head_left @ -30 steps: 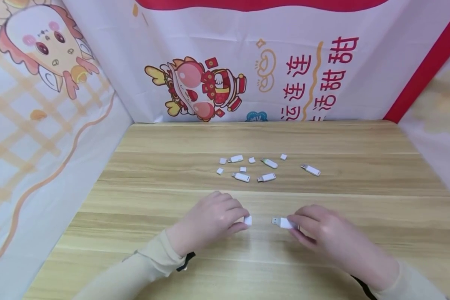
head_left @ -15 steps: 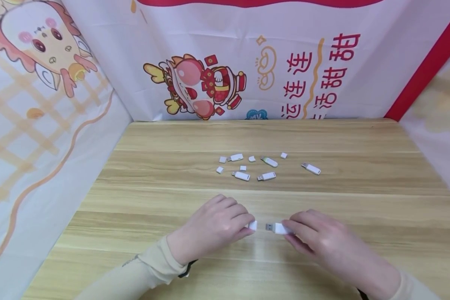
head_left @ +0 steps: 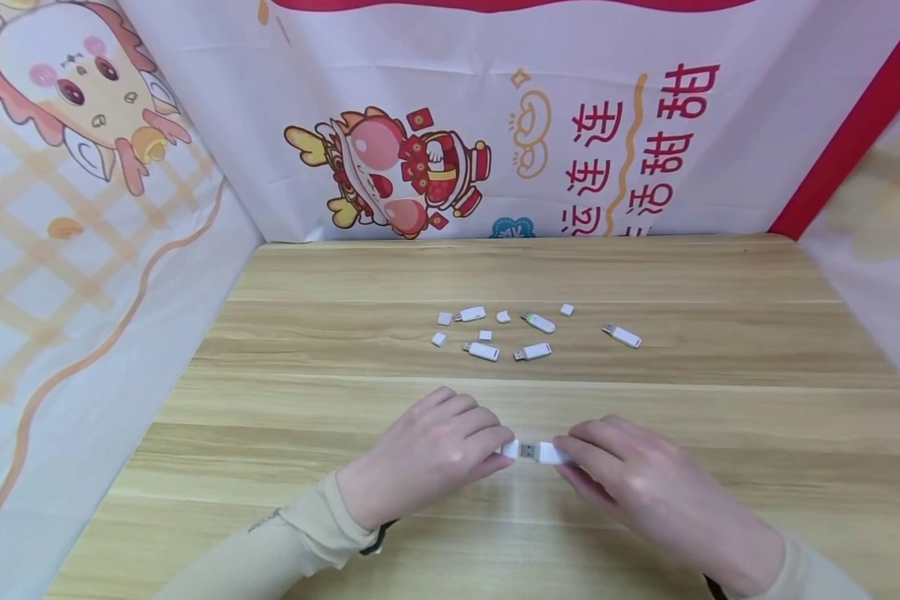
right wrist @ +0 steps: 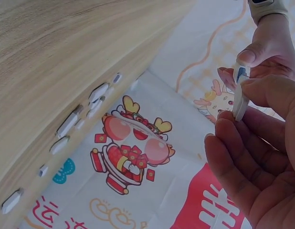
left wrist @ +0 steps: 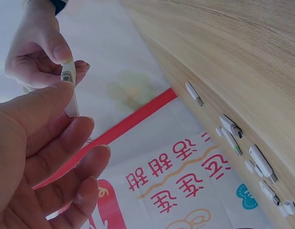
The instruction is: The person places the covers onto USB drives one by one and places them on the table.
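Observation:
In the head view my left hand point(head_left: 435, 450) pinches a small white cap point(head_left: 510, 449) between thumb and fingers. My right hand point(head_left: 645, 475) pinches the white body of a USB stick point(head_left: 551, 452), its metal plug pointing left at the cap. Plug and cap are in line, with the plug's end at the cap's mouth; whether it has entered is unclear. The left wrist view shows the left hand point(left wrist: 47, 157) close up, its other fingers loosely bent. In the right wrist view a white piece point(right wrist: 241, 101) is between the thumb and fingers of the right hand point(right wrist: 262, 148).
Farther back on the wooden table point(head_left: 345, 333) lie several uncapped white USB sticks point(head_left: 482, 351), with several loose caps point(head_left: 445, 318) among them. One stick point(head_left: 622, 336) lies apart at the right. Printed cloth point(head_left: 420, 50) hangs behind and at the sides.
The hands have come closer together, the left moving right and the right moving left, so the gap between cap and plug has closed. Both grips are kept. The loose pieces stayed where they were.

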The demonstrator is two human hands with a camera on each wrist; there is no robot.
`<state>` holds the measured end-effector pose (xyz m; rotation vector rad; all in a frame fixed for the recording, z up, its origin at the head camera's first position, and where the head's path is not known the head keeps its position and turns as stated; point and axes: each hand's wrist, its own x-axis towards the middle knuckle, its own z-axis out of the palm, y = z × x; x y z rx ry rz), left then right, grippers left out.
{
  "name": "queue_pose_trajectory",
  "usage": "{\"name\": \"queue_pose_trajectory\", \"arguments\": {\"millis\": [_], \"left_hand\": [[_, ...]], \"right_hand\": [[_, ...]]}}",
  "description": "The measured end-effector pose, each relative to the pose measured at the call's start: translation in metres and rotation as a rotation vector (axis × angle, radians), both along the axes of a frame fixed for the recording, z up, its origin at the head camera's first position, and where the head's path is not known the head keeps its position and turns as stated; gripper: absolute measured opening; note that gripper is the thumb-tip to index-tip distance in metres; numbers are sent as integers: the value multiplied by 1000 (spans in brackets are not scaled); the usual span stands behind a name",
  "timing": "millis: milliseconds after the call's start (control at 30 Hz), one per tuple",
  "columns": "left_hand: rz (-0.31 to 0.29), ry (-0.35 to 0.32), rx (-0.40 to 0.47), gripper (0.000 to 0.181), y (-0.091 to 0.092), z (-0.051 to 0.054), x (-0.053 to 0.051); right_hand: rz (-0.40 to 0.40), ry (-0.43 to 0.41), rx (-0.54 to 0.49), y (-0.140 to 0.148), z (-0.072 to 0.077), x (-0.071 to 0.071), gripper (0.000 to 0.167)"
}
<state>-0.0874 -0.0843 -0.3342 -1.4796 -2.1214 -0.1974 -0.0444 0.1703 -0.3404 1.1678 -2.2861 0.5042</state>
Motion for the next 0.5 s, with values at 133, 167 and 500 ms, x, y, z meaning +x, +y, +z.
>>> {"name": "queue_pose_trajectory", "arguments": {"millis": [133,167,500], "left_hand": [[6,-15,2,18,1,1,1],[6,-18,4,18,1,1,1],[3,0,23,17,4,3,1]], "right_hand": [[0,1,0,-1,0,-1,43],[-1,1,1,-1,0,-1,43],[8,-11,4,-3,1,-2,42]]}}
